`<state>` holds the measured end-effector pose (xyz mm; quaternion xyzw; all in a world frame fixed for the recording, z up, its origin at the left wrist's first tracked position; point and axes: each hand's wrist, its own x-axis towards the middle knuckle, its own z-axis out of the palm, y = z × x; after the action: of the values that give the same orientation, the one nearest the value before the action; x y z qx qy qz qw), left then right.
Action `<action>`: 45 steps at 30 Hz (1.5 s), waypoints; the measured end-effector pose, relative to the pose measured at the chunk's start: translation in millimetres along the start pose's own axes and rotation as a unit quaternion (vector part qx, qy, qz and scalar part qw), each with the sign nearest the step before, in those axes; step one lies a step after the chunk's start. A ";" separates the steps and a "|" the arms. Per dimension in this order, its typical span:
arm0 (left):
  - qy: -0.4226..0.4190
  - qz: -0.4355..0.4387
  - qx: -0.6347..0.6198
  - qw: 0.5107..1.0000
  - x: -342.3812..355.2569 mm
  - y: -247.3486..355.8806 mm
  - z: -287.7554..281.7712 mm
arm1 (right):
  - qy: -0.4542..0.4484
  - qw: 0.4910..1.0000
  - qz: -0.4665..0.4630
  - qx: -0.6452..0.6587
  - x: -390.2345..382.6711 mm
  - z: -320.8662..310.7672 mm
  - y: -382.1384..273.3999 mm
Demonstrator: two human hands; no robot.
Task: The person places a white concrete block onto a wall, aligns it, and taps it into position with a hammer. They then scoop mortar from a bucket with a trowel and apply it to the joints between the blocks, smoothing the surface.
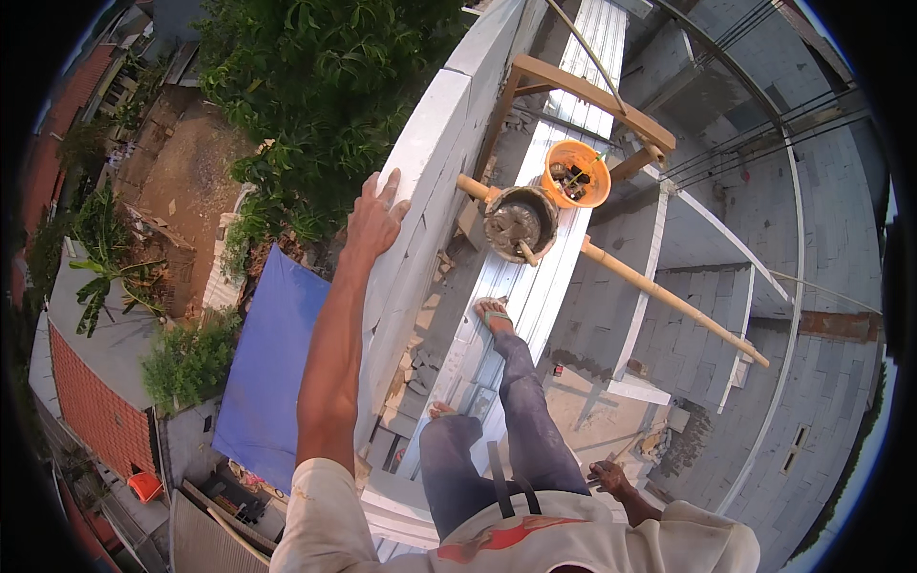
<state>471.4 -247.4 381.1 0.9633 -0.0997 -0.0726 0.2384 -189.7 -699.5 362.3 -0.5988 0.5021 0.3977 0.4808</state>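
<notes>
My left hand point(375, 218) rests on the top edge of a pale block wall point(428, 143), its fingers spread and nothing held. Down by my right hip, my right hand point(614, 477) has curled fingers; a small dark shape shows at them, too unclear to name. My feet in sandals are on a ribbed metal walkway point(535, 279). Ahead of them on this walkway stands a bucket of wet grey mortar point(516, 224), with a short handle sticking out of it. Just beyond it is an orange bucket point(601, 187) holding several small tools or dark pieces.
A wooden frame point(597, 94) crosses the walkway ahead, and a bamboo pole point(678, 304) juts out to the right. Right of the walkway, the drop shows block walls point(712, 234) and rubble point(654, 444) below. Left of the wall lie trees and a blue tarp point(270, 368).
</notes>
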 end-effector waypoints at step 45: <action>0.013 0.024 0.143 0.989 98.2 68.8 -3.3 | -0.117 0.947 -0.281 0.103 242.5 157.1 -344.7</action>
<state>556.5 -327.8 407.5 0.9857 -0.1295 -0.0395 0.1007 193.9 -587.9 155.9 -0.6117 0.2920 0.2597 0.6878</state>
